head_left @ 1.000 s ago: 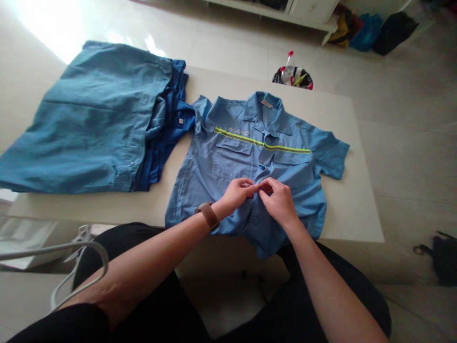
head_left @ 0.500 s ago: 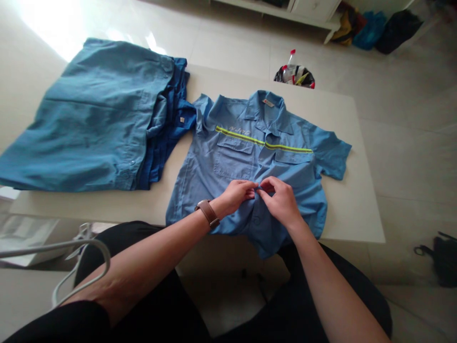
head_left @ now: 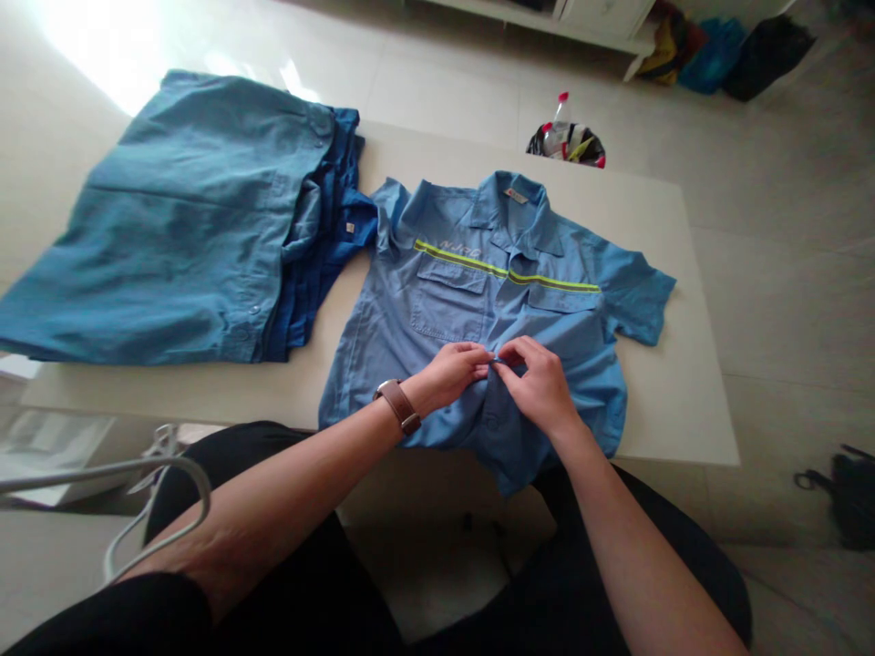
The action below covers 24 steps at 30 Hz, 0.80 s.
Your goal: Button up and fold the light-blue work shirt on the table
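A light blue short-sleeved work shirt (head_left: 447,305) lies face up, with a yellow-green stripe across its chest and its collar at the far side. At the middle of its front placket, my left hand (head_left: 459,369) pinches the cloth between closed fingers. My right hand (head_left: 537,374) grips the same spot from the other side, thumb and fingertips together. The fingertips almost meet, and any button between them is too small to make out. The shirt's lower hem hangs over the near table edge.
Folded blue garments (head_left: 184,219) lie stacked on the left of the white table (head_left: 670,392). Past the far edge stands a bin (head_left: 586,150) with plastic bottles. A grey-white curved tube (head_left: 184,466) is at the lower left, by my forearm. Bags (head_left: 766,59) lie farther back.
Both hands stay at the same spot on the placket, with only slight finger movement. The shirt and the stack lie as before.
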{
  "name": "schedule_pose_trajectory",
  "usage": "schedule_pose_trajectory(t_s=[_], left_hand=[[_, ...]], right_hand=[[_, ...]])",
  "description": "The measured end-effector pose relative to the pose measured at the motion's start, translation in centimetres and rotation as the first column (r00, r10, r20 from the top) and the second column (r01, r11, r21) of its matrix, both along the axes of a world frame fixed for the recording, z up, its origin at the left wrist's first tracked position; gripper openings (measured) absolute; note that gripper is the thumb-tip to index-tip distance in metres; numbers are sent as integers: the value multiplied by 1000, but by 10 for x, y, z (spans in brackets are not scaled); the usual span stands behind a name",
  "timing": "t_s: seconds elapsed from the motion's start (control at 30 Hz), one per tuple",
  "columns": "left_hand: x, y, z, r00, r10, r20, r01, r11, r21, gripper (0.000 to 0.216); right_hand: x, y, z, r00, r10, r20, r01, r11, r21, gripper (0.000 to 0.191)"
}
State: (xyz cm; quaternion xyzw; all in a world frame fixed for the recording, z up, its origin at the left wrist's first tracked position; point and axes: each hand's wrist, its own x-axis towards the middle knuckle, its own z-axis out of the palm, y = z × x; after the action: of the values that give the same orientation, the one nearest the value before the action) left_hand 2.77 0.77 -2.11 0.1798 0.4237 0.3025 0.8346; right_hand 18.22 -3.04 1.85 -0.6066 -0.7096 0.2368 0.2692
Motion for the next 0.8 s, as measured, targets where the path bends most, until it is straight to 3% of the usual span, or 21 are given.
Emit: schedule_pose_trajectory(t_s=[0.33,0.6,0.8], left_hand=[[2,-1,9,997,76,-10,-76,997,-28,23],[-2,1,7,994,-74,79,79,995,-63,19],[-3,2,4,997,-35,72,39,998,-52,25]], right_hand=[[0,-1,0,1000,0,-24,1,999,43,8],[-2,-3,-1,1000,-8,-18,10,996,87,12],[-2,0,2,999,-13,-41,17,995,97,11]])
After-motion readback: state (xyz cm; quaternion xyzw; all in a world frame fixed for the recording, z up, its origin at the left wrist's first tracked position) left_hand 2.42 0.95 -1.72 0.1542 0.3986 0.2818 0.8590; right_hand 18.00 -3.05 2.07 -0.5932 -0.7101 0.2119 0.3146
